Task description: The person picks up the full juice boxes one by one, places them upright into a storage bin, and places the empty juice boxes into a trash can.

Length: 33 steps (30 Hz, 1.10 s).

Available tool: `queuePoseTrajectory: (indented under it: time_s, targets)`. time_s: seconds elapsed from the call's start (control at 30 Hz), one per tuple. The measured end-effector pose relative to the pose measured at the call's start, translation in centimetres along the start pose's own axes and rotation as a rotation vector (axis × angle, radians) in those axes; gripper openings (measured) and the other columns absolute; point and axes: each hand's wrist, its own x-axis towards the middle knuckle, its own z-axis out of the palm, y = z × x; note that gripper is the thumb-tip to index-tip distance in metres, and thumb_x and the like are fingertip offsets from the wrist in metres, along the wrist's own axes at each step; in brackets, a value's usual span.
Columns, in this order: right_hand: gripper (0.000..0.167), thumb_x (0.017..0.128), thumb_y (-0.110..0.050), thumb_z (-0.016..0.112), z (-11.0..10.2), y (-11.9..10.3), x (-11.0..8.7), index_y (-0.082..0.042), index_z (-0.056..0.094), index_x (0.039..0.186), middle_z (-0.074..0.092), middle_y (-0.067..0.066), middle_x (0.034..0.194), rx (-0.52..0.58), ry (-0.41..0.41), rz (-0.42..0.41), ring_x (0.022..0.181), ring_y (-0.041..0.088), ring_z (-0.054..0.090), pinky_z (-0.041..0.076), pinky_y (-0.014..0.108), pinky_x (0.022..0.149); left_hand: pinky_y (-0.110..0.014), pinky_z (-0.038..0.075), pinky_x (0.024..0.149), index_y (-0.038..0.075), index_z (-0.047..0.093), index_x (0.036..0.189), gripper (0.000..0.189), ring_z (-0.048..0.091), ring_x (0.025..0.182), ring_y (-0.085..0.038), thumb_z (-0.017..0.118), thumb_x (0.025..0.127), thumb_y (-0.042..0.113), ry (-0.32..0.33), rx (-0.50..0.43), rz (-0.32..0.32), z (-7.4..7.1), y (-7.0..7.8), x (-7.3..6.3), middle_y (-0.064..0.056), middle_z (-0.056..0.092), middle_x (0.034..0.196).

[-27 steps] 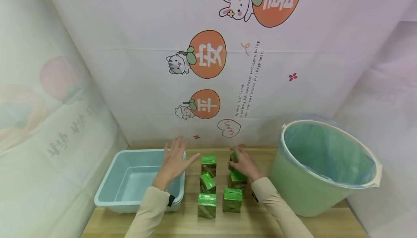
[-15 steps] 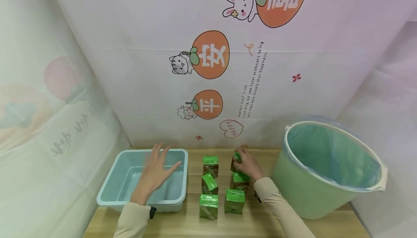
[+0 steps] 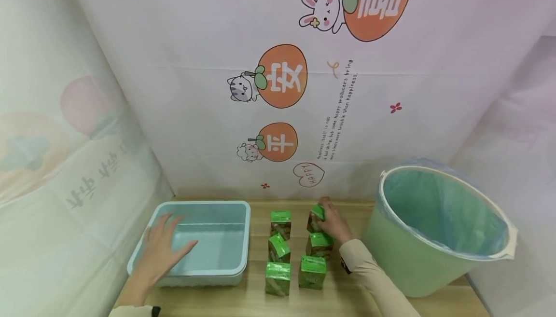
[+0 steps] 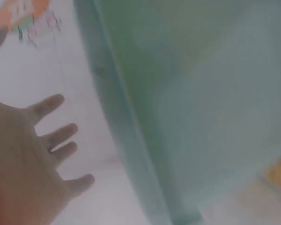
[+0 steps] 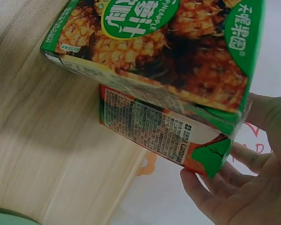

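Observation:
My right hand [image 3: 335, 223] is at the far-right juice box [image 3: 315, 220], its fingers and thumb around the green top. In the right wrist view, the fingers bend about the end of that juice box [image 5: 147, 129], which shows a panel of fine print. A pineapple juice box [image 5: 131, 51] stands in front and partly hides the grip. Over the left side of the light-blue basin [image 3: 208, 249] hovers my left hand [image 3: 158, 249], fingers spread and holding nothing. The left wrist view also has the splayed left hand [image 4: 28, 159] beside the basin wall [image 4: 126, 122].
Several more green-topped juice boxes [image 3: 277, 278] stand in two columns on the wooden table [image 3: 243, 302]. A tall green bucket [image 3: 399, 259] with a bag liner is to the right of the right arm. A printed white curtain [image 3: 195, 114] rises behind the table.
My left hand has moved left, from the basin's right side to its left rim. My right hand stays at the far-right juice box, its fingers settling around it.

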Motion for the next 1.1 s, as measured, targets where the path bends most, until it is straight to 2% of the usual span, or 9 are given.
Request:
queuePoseTrajectory:
  time_s: [0.13, 0.3, 0.4, 0.53, 0.6, 0.73, 0.87, 0.93, 1.1]
  targets:
    - [0.057, 0.088, 0.007, 0.080, 0.2, -0.1, 0.3, 0.011, 0.053, 0.138, 0.058, 0.035, 0.133, 0.022, -0.002, 0.058, 0.112, 0.050, 0.064, 0.058, 0.058, 0.089, -0.072, 0.029, 0.105, -0.001, 0.055, 0.142, 0.080, 0.038, 0.135, -0.057, 0.083, 0.087, 0.050, 0.049, 0.038, -0.026, -1.2, -2.3, -1.8, -0.034, 0.040, 0.149]
    - [0.041, 0.090, 0.002, 0.082, 0.0, 0.0, 0.3, 0.009, 0.060, 0.123, 0.062, 0.027, 0.122, 0.051, -0.009, 0.136, 0.106, 0.041, 0.066, 0.060, 0.053, 0.088, -0.071, 0.031, 0.100, -0.001, 0.057, 0.139, 0.083, 0.041, 0.130, -0.058, 0.088, 0.081, 0.049, 0.050, 0.034, -0.040, -1.9, -4.2, -3.9, -0.036, 0.041, 0.145]
    - [0.036, 0.089, 0.000, 0.084, -0.2, 0.0, 0.2, 0.007, 0.063, 0.117, 0.064, 0.023, 0.116, 0.058, 0.011, 0.120, 0.103, 0.038, 0.066, 0.060, 0.052, 0.087, -0.074, 0.036, 0.096, 0.000, 0.059, 0.138, 0.084, 0.045, 0.126, -0.060, 0.090, 0.078, 0.049, 0.031, 0.046, -0.046, -2.0, -5.2, -4.7, -0.037, 0.043, 0.143]
    - [0.032, 0.088, 0.001, 0.084, -0.4, -0.2, 0.3, 0.006, 0.063, 0.112, 0.064, 0.023, 0.118, 0.074, 0.023, 0.068, 0.098, 0.036, 0.067, 0.060, 0.051, 0.082, -0.077, 0.046, 0.087, -0.002, 0.057, 0.140, 0.089, 0.050, 0.121, -0.064, 0.092, 0.077, 0.049, -0.024, 0.051, -0.076, -1.8, -6.2, -5.6, -0.039, 0.041, 0.144]
    - [0.031, 0.088, 0.002, 0.084, -0.3, -0.3, 0.4, 0.005, 0.064, 0.111, 0.063, 0.024, 0.122, 0.074, 0.018, 0.054, 0.097, 0.036, 0.067, 0.060, 0.050, 0.081, -0.077, 0.049, 0.084, -0.003, 0.055, 0.142, 0.092, 0.050, 0.121, -0.066, 0.093, 0.076, 0.049, -0.039, 0.040, -0.087, -1.6, -6.5, -6.1, -0.039, 0.038, 0.147]
    - [0.032, 0.087, 0.003, 0.085, -0.5, -0.3, 0.4, 0.005, 0.064, 0.111, 0.062, 0.026, 0.132, 0.059, 0.028, 0.040, 0.103, 0.037, 0.067, 0.060, 0.050, 0.085, -0.078, 0.049, 0.083, -0.005, 0.052, 0.143, 0.097, 0.047, 0.124, -0.066, 0.095, 0.074, 0.047, -0.022, 0.002, -0.079, -0.8, -6.8, -6.6, -0.038, 0.035, 0.151]
    - [0.042, 0.086, 0.007, 0.083, -1.3, -0.7, 0.4, 0.011, 0.062, 0.123, 0.065, 0.028, 0.126, 0.093, 0.057, 0.008, 0.105, 0.040, 0.067, 0.060, 0.053, 0.088, -0.080, 0.046, 0.087, -0.004, 0.048, 0.147, 0.099, 0.042, 0.130, -0.066, 0.095, 0.075, 0.045, -0.013, -0.034, -0.093, -0.4, -6.8, -6.8, -0.035, 0.031, 0.157]
    - [0.045, 0.086, 0.010, 0.082, -2.0, -1.1, 0.4, 0.015, 0.060, 0.124, 0.065, 0.029, 0.117, 0.108, 0.074, -0.019, 0.103, 0.042, 0.067, 0.060, 0.054, 0.087, -0.080, 0.045, 0.089, -0.004, 0.047, 0.148, 0.099, 0.040, 0.132, -0.065, 0.094, 0.076, 0.045, -0.007, -0.040, -0.100, -0.3, -6.7, -6.8, -0.035, 0.031, 0.159]
    - [0.036, 0.084, 0.008, 0.084, -4.2, -2.9, 0.7, 0.015, 0.063, 0.113, 0.065, 0.029, 0.107, 0.092, 0.112, -0.074, 0.098, 0.043, 0.066, 0.060, 0.055, 0.087, -0.080, 0.042, 0.093, -0.004, 0.045, 0.149, 0.097, 0.038, 0.135, -0.064, 0.092, 0.079, 0.041, 0.007, -0.046, -0.111, -0.3, -6.7, -6.5, -0.036, 0.030, 0.159]
